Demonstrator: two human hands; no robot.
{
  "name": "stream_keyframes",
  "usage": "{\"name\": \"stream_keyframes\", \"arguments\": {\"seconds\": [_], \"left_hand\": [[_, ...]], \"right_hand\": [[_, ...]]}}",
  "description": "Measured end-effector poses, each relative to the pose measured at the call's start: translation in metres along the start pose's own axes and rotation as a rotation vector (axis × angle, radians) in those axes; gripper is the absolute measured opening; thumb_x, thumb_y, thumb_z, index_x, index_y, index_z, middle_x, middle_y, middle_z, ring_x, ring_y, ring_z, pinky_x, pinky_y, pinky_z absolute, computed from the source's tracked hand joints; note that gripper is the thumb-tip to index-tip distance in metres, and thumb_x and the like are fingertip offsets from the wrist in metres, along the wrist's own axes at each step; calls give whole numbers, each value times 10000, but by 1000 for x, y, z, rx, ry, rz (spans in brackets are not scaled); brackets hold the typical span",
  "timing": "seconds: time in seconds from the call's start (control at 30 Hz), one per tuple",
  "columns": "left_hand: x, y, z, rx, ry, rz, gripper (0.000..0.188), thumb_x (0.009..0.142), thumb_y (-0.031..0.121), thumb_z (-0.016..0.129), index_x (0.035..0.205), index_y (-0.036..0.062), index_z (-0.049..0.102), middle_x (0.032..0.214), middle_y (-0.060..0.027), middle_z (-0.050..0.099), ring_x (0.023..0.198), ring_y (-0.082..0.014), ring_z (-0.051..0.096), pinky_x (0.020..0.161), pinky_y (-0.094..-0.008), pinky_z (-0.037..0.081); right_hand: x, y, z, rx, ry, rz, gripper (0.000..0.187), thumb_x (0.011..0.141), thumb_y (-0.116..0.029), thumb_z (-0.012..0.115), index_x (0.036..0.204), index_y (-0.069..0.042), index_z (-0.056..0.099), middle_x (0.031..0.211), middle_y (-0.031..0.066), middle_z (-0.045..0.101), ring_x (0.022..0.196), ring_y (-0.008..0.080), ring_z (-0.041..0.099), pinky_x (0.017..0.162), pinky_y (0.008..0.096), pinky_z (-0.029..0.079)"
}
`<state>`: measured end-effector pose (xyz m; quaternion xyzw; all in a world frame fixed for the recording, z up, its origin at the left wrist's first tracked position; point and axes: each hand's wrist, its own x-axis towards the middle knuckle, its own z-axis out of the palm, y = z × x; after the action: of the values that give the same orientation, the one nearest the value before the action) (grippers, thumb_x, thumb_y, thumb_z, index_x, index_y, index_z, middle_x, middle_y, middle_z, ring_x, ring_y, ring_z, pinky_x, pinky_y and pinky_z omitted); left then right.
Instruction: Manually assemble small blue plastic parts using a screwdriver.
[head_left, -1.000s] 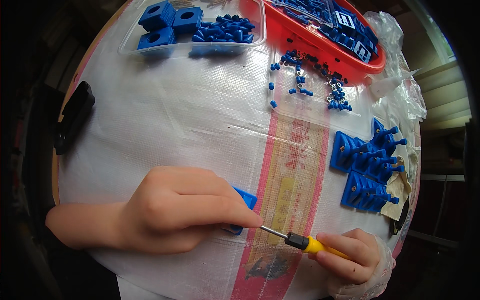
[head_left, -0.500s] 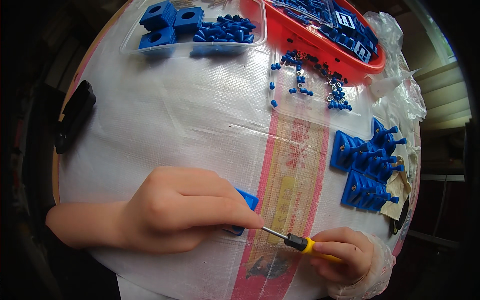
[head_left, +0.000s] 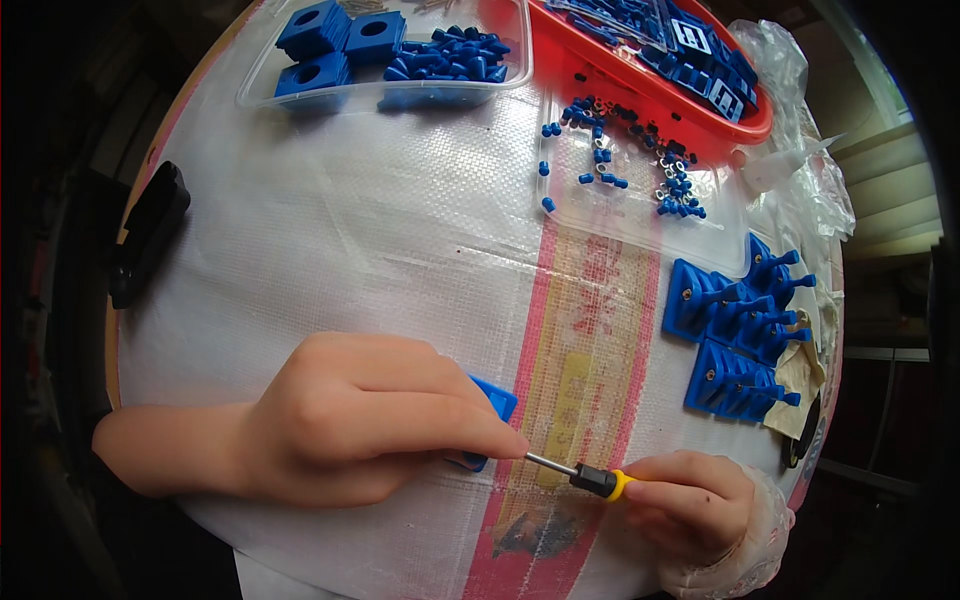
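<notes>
My left hand (head_left: 365, 420) is closed round a blue plastic piece (head_left: 494, 397), low over the mat; only the piece's edges show past my fingers. In my right hand (head_left: 700, 505) is a screwdriver (head_left: 597, 482) with a yellow and black handle, gripped between thumb and fingers. Its metal shaft points left, and the tip ends at my left fingertips, where it is hidden. Whether the tip touches a screw cannot be seen. Off to the right stand several blue assembled pieces (head_left: 715, 310) with pegs sticking out and a metal screw head in some.
A clear tub (head_left: 385, 100) at the back holds blue square plates and cone-shaped pieces. Beside it are a red basin (head_left: 755, 135) of blue parts and a clear lid (head_left: 600, 225) with small blue caps and rings. A black object (head_left: 150, 235) lies at the left edge.
My right fingers have rolled round the screwdriver's handle and now cover more of its yellow part. My left hand and the blue piece stay nearly still.
</notes>
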<state>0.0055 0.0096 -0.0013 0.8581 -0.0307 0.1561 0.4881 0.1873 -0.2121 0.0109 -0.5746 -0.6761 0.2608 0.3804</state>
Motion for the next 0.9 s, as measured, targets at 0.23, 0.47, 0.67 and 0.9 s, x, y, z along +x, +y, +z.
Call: {"name": "stream_keyframes", "arguments": {"seconds": [0.23,0.47,0.67,0.9], "left_hand": [[-2,0,0,1,4,-2,190,687,6,709,866,70,705,807,-62,683,672,-166,636,581,-253,483],[0,0,-1,8,-6,-2,192,691,-1,706,867,74,706,812,-62,684,674,-166,638,578,-251,480],[-1,0,0,2,3,-1,204,685,-5,706,872,77,707,813,-63,684,672,-169,637,578,-252,480],[-1,0,0,7,2,-6,204,684,-6,706,871,77,708,813,-62,684,673,-168,636,580,-252,481]], "right_hand": [[0,-4,-1,5,-22,37,314,740,37,647,1051,42,607,935,189,596,696,233,614,588,261,493],[-2,-6,-12,-206,-178,-110,378,729,-6,587,1105,17,604,1030,207,561,688,213,571,577,246,453],[-1,-4,-5,-48,-71,17,373,723,18,631,1092,49,589,965,195,602,681,222,590,567,270,468],[-2,-4,-2,-77,24,64,328,713,9,648,1037,43,615,972,201,627,659,200,586,564,246,460]]}}
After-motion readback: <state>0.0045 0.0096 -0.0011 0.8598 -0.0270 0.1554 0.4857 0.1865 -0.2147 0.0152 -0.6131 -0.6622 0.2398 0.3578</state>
